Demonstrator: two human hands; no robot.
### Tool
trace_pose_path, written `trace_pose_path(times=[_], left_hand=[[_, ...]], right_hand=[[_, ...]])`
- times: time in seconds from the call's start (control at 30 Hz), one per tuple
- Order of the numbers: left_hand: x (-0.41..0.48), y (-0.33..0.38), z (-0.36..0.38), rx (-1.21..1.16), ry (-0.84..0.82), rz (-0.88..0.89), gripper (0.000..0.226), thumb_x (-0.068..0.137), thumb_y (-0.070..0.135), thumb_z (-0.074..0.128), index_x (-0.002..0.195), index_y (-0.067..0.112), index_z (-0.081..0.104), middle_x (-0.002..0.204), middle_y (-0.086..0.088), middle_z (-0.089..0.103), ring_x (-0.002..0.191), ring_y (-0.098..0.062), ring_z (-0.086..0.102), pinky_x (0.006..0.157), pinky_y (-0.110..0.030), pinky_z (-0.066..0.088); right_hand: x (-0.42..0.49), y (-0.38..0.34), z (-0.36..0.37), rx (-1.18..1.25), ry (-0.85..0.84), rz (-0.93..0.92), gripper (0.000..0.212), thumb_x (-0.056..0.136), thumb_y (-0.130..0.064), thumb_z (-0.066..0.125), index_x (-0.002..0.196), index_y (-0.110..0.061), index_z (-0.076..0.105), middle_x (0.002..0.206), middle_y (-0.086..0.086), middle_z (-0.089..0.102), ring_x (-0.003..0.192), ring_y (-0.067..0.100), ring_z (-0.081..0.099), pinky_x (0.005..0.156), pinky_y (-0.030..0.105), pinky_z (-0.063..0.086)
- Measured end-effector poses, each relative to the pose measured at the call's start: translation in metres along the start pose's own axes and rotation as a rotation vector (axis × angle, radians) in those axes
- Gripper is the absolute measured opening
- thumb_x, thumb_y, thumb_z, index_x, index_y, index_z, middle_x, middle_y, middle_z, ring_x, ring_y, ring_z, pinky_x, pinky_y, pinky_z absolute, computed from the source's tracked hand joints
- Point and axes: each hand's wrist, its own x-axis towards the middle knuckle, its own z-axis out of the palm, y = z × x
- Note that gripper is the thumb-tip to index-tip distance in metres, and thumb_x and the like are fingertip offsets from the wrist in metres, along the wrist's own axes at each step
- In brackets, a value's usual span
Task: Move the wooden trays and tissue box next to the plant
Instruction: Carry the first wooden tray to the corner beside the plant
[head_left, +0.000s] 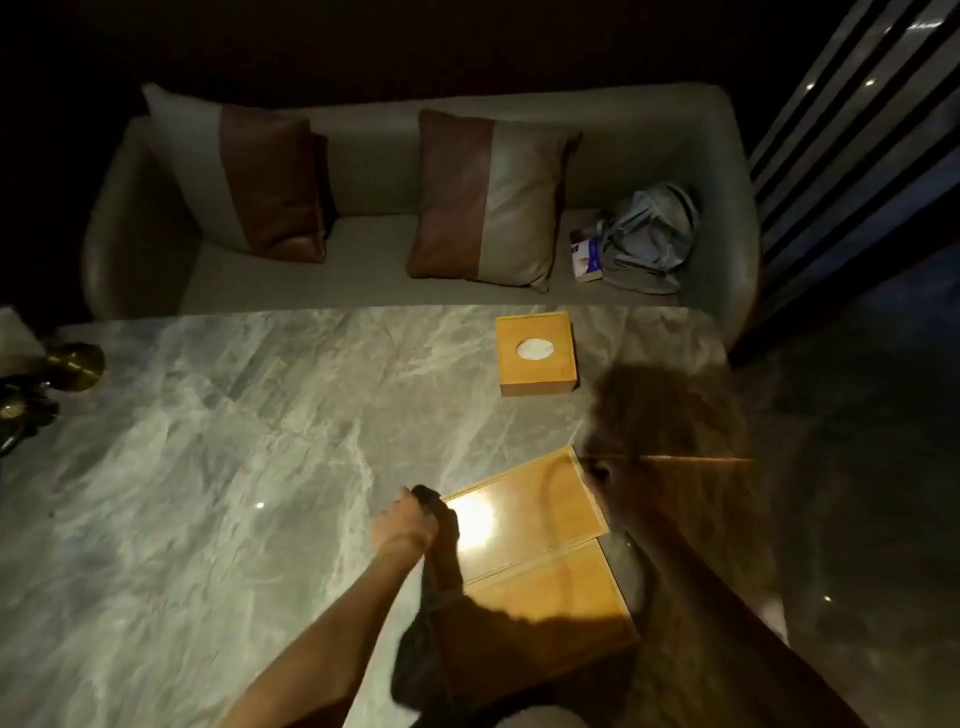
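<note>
Item 1, wooden trays (535, 551): two, side by side, touching, near-right on marble table (208, 441). Not yet moved.
Item 2, tissue box (536, 354): far-right of table, well apart from trays, untouched.
Item 3, plant: prob. the dark leaves w/ brass pot (72, 366) at far-left edge; mostly out of frame, can't confirm.
Left hand (405, 525): closed on left edge of farther tray, fingers curled over rim.
Right hand (670, 447): large, blurred, dark, over trays' right side; grip can't tell.
Progress est.: start only. Nothing beside plant; trays + box all remain to carry left.
</note>
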Motion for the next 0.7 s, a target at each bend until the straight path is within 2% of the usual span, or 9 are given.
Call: trace_pose_path(times=[0.07, 0.13, 0.23, 0.33, 0.47, 0.53, 0.6, 0.63, 0.7], left_hand=[[-0.004, -0.003, 0.015, -0.125, -0.085, -0.036, 0.045, 0.093, 0.025, 0.049, 0.134, 0.008, 0.041, 0.128, -0.018, 0.062, 0.118, -0.036, 0.06, 0.1, -0.044, 0.05], [-0.01, -0.009, 0.03, -0.23, -0.141, -0.048, 0.047, 0.092, 0.021, 0.049, 0.134, 0.005, 0.039, 0.127, -0.021, 0.062, 0.116, -0.038, 0.061, 0.1, -0.045, 0.052], [-0.01, -0.012, 0.042, -0.407, -0.177, -0.121, 0.054, 0.089, 0.017, 0.054, 0.135, 0.004, 0.031, 0.127, -0.024, 0.055, 0.112, -0.042, 0.06, 0.096, -0.051, 0.054], [-0.011, -0.009, 0.045, -0.563, -0.183, -0.181, 0.06, 0.085, 0.016, 0.061, 0.136, 0.005, 0.03, 0.13, -0.024, 0.048, 0.115, -0.044, 0.056, 0.094, -0.056, 0.055], [-0.012, -0.01, 0.037, -0.603, -0.21, -0.176, 0.066, 0.084, 0.015, 0.065, 0.138, 0.006, 0.029, 0.134, -0.023, 0.044, 0.119, -0.042, 0.052, 0.095, -0.053, 0.055], [-0.01, -0.013, 0.027, -0.598, -0.176, -0.129, 0.059, 0.083, 0.013, 0.064, 0.133, 0.004, 0.033, 0.13, -0.023, 0.047, 0.116, -0.04, 0.054, 0.094, -0.052, 0.055], [-0.006, -0.017, 0.011, -0.616, -0.124, -0.071, 0.049, 0.081, 0.009, 0.062, 0.124, 0.006, 0.039, 0.125, -0.022, 0.051, 0.112, -0.038, 0.056, 0.094, -0.052, 0.055], [-0.003, -0.018, 0.001, -0.626, -0.1, -0.042, 0.044, 0.081, 0.009, 0.062, 0.119, 0.008, 0.04, 0.123, -0.022, 0.053, 0.11, -0.038, 0.057, 0.094, -0.052, 0.055], [0.001, -0.024, -0.021, -0.658, -0.063, 0.017, 0.041, 0.081, 0.012, 0.061, 0.116, 0.011, 0.038, 0.119, -0.024, 0.055, 0.108, -0.044, 0.059, 0.091, -0.055, 0.055]], right_hand=[[0.002, 0.003, 0.008, -0.025, -0.046, 0.035, 0.037, 0.097, -0.021, 0.059, 0.123, 0.006, 0.06, 0.121, 0.022, 0.066, 0.115, 0.032, 0.062, 0.107, 0.041, 0.04], [-0.003, 0.003, 0.014, -0.079, -0.118, 0.075, 0.053, 0.1, -0.027, 0.053, 0.145, -0.001, 0.041, 0.15, 0.013, 0.047, 0.141, 0.028, 0.042, 0.119, 0.038, 0.026], [-0.005, 0.003, 0.022, -0.102, -0.109, 0.049, 0.064, 0.101, -0.032, 0.05, 0.155, -0.012, 0.024, 0.162, 0.01, 0.029, 0.151, 0.03, 0.025, 0.123, 0.041, 0.02], [-0.01, 0.005, 0.027, -0.145, -0.07, 0.011, 0.067, 0.1, -0.034, 0.05, 0.156, -0.013, 0.021, 0.164, 0.01, 0.025, 0.153, 0.029, 0.021, 0.124, 0.041, 0.019], [-0.019, 0.002, 0.035, -0.244, -0.006, 0.051, 0.064, 0.1, -0.039, 0.049, 0.155, -0.016, 0.026, 0.159, 0.013, 0.036, 0.148, 0.032, 0.031, 0.12, 0.039, 0.026], [-0.025, -0.005, 0.036, -0.213, 0.015, 0.089, 0.056, 0.1, -0.037, 0.049, 0.151, -0.017, 0.035, 0.152, 0.014, 0.046, 0.142, 0.033, 0.041, 0.115, 0.041, 0.034], [-0.031, -0.014, 0.037, -0.139, 0.125, 0.012, 0.046, 0.1, -0.032, 0.051, 0.142, -0.014, 0.048, 0.136, 0.016, 0.06, 0.129, 0.035, 0.055, 0.108, 0.043, 0.042], [-0.034, -0.02, 0.037, -0.107, 0.191, -0.042, 0.043, 0.1, -0.028, 0.051, 0.14, -0.012, 0.052, 0.128, 0.016, 0.065, 0.122, 0.035, 0.06, 0.105, 0.042, 0.044], [-0.039, -0.039, 0.035, -0.092, 0.287, -0.097, 0.044, 0.1, -0.026, 0.052, 0.142, -0.012, 0.051, 0.126, 0.014, 0.067, 0.118, 0.032, 0.062, 0.103, 0.039, 0.043]])
